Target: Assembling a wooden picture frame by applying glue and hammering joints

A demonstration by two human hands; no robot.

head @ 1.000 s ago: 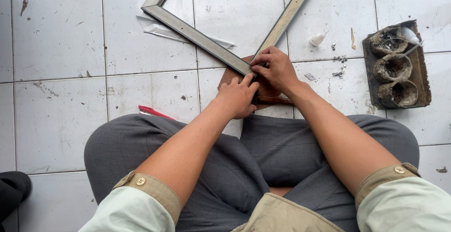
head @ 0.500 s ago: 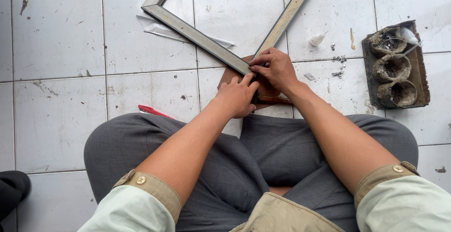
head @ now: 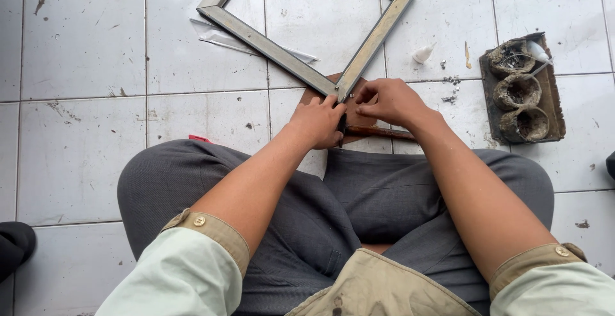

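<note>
L hand (head: 318,121) & R hand (head: 389,100) meeting at near corner of metal frame (head: 282,55), centre frame, on tiled floor (head: 83,143). L fingers closing on dark tool, bracing corner; R fingers pinching sth small, unclear. Tray (head: 524,92) sitting right, within reach.

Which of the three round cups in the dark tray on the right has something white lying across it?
The farthest cup in the tray, at its top end. A white tube-like piece rests on its rim; the other two carry nothing white.
</note>
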